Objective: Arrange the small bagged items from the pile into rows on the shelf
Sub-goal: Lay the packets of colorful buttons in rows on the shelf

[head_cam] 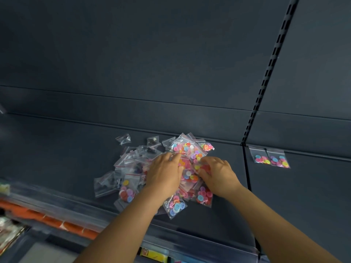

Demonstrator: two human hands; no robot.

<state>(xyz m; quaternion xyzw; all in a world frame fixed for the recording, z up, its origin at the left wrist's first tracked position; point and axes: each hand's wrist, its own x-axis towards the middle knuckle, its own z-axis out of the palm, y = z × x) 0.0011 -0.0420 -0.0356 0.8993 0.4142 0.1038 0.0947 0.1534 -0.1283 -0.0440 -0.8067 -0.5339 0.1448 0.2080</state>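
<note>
Both hands, left (163, 172) and right (218, 174), rest on the pile of bags (165, 171), fingers curled into it (actual grip unclear). Bare dark shelf (57, 149) spreads leftward; two bags (270, 158) lie side by side, touching, beyond the right divider.

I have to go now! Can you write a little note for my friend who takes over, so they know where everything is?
Left hand: resting on the pile of small clear zip bags of coloured buttons, fingers curled into it.
Right hand: on the same pile, fingers curled among the bags; I cannot tell whether either hand has one pinched.
Done: two clear bags of bright buttons sit side by side on the dark grey shelf, right of the pile.
Left: nearly the whole pile.
</note>
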